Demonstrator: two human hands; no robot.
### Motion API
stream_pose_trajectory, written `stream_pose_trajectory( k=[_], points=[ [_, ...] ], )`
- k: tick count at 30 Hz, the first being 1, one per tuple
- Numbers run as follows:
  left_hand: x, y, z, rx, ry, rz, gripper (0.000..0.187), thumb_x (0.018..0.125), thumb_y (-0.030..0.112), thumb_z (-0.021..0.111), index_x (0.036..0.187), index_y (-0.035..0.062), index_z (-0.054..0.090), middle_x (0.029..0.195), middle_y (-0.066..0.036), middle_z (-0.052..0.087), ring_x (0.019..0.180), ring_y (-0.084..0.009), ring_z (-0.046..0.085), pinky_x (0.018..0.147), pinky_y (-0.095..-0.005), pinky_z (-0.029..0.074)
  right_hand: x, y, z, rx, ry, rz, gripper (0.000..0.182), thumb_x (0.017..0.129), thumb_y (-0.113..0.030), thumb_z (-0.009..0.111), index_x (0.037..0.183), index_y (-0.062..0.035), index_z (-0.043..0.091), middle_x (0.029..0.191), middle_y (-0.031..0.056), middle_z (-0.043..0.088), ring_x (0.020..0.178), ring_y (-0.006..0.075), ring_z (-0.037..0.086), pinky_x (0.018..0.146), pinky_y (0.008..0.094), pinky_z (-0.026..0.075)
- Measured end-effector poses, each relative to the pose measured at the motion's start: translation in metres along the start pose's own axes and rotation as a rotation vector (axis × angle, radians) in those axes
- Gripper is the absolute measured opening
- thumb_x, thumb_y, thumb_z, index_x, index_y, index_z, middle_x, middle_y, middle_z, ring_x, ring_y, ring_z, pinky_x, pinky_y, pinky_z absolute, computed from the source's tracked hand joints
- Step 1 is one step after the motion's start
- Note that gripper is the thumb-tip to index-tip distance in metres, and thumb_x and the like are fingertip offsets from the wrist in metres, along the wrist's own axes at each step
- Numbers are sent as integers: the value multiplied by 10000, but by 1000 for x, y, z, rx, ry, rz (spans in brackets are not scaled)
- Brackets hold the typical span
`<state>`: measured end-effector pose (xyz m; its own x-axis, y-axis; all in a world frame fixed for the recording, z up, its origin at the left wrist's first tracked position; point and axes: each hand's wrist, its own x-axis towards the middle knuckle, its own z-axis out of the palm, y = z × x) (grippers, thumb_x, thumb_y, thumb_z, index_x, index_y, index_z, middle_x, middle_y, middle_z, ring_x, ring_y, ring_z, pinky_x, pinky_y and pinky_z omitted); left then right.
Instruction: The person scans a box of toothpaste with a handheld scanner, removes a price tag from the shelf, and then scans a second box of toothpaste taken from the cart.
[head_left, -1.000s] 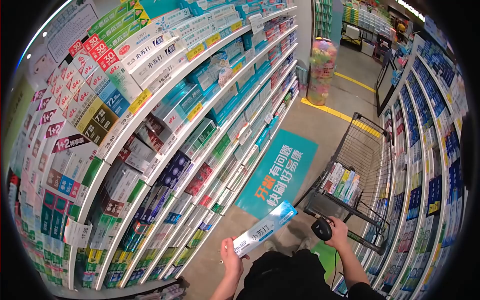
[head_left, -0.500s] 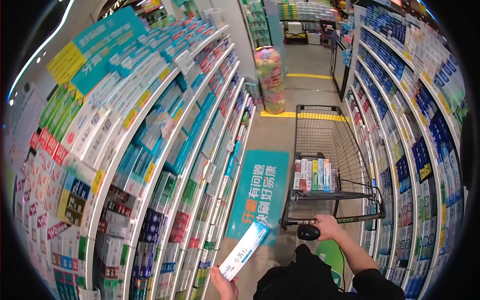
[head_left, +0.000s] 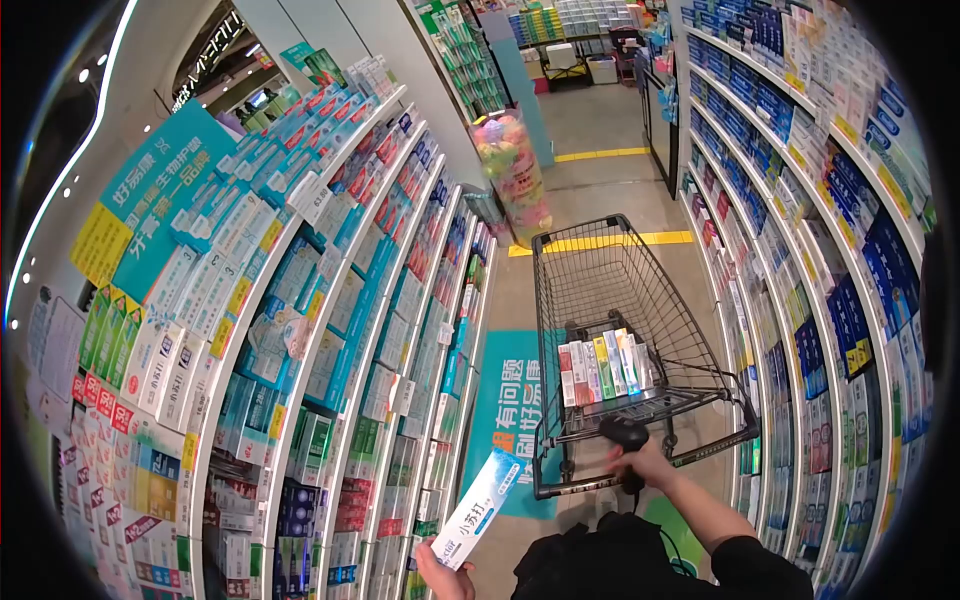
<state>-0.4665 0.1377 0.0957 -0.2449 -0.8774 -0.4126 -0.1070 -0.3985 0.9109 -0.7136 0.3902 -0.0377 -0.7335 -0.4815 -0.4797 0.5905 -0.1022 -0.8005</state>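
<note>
My left hand (head_left: pixel 445 574), at the bottom centre, is closed on the lower end of a long white and blue toothpaste box (head_left: pixel 474 515). The box is tilted, its upper end leaning right, and its printed front faces me. My right hand (head_left: pixel 643 466) is wrapped round the grip of a black handheld barcode scanner (head_left: pixel 625 433), slightly blurred, just above the cart's handle side. In front of me stands a black wire shopping cart (head_left: pixel 690 335), angled to the left. A row of several upright toothpaste boxes (head_left: pixel 603 368) sits inside it.
Shelves of toothpaste boxes (head_left: pixel 330 300) line the left side, and more stocked shelves (head_left: pixel 790 200) run along the right. A teal floor sticker (head_left: pixel 510 400) lies left of the cart. Farther up the aisle stands a clear column of colourful items (head_left: pixel 512 175), near yellow floor tape (head_left: pixel 600 243).
The cart has turned, its far end swinging left. My right hand has come off the cart handle area and raised the scanner upright. My left hand still holds the toothpaste box, shifted slightly left.
</note>
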Motion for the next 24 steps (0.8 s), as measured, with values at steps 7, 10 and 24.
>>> stream_pose_trajectory(
  k=[7, 10, 24],
  points=[
    [17, -47, 1, -130, -51, 88, 399, 993, 426, 356, 1120, 60, 453, 924, -93, 626, 725, -192, 647, 372, -279, 436, -37, -59, -56, -1321, 220, -82, 268, 633, -119, 635, 871, 3, 641, 855, 211, 651, 900, 403, 618, 805, 446, 516],
    [13, -42, 8, -112, -62, 83, 401, 995, 420, 350, 1118, 52, 450, 921, -97, 624, 723, -191, 646, 371, -279, 436, -41, -46, -76, -1368, 117, -177, 356, 650, -167, 680, 965, -14, 617, 1012, 184, 634, 1011, 353, 596, 854, 432, 501],
    [56, -9, 12, -91, -144, 41, 365, 994, 409, 375, 1098, 67, 448, 932, -83, 622, 734, -186, 646, 375, -283, 435, -30, -14, -70, -1477, 459, -518, 637, 545, -457, 847, 969, -48, 603, 858, 140, 627, 840, 327, 616, 704, 448, 526]
  ],
)
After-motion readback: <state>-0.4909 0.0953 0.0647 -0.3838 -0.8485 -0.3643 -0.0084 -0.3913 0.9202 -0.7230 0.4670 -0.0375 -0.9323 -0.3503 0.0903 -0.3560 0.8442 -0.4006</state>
